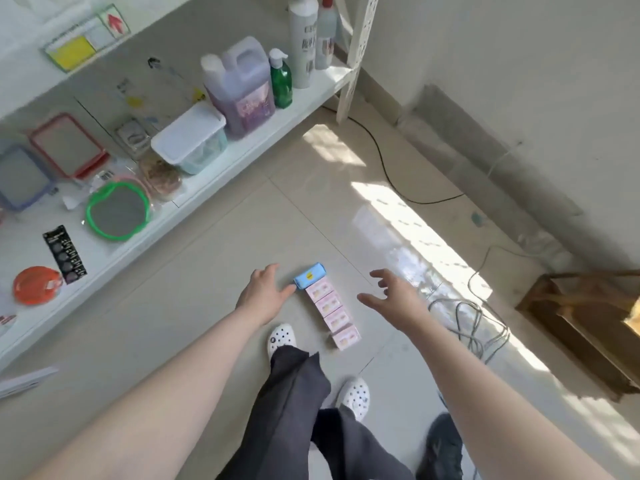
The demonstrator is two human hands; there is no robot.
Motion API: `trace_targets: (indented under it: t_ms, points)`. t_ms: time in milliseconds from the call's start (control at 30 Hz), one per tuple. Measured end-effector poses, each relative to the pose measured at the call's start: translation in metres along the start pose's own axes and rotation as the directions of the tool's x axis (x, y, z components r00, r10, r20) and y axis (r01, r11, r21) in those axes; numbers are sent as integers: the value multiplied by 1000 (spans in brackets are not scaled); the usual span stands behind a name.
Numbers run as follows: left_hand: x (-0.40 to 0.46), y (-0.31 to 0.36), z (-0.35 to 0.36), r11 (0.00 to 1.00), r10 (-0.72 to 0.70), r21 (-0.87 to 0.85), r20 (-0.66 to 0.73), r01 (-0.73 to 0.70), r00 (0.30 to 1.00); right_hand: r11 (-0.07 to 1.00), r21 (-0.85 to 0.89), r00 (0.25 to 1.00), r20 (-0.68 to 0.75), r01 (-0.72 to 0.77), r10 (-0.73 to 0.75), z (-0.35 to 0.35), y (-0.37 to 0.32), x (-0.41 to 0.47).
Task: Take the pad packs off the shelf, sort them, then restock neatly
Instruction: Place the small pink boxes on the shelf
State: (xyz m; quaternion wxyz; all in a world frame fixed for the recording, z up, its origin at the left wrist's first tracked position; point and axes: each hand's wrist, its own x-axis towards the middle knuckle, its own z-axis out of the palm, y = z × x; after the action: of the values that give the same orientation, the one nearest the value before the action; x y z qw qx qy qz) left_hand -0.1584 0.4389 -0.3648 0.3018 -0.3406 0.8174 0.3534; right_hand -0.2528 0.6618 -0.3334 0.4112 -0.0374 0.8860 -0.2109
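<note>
A row of pad packs lies on the tiled floor in front of my feet: one blue pack [310,275] at the far end and several pink packs [329,308] in a line behind it. My left hand [265,292] hovers just left of the row, fingers apart, its fingertips touching or almost touching the blue pack. Right of the row, my right hand [394,296] is spread and holds nothing. The white shelf [221,174] runs along the left.
On the shelf stand a purple jug [242,84], a green bottle [281,81], a white lidded tub [190,136], mirrors and small goods. Cables [464,320] coil on the floor at right. A brown box [585,327] sits far right.
</note>
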Motion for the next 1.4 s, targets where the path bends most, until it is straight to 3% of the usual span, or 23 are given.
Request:
trace_targets:
  t_ms: [267,467,633,767,933,1133,1233,1400]
  points:
    - [174,-73,143,951,-189,-241,36,192,981,996,68,989,137,-62,52,122,91,192]
    - [291,-115,248,900,-211,-380,43,212,976,998,26,986,161,-57,52,216,144,320]
    - [352,-132,287,819,-241,-531,27,218,970,998,42,978,204,-52,42,269,167,383]
    - [370,-137,298,690,-249,-677,112,257,962,999,19,973,227,-39,34,288,174,406]
    - [366,-126,292,533,-247,-810,127,244,961,999,38,985,174,-17,10,285,165,414]
    - [324,-98,220,511,-210,-848,30,136,977,977,202,991,103,67,-89,237,114,381]
    - [283,-75,166,496,-168,-863,13,96,986,928,365,992,73,73,-107,198,76,337]
    - [197,-26,59,490,-86,-869,24,63,996,871,489,997,35,40,-65,112,8,238]
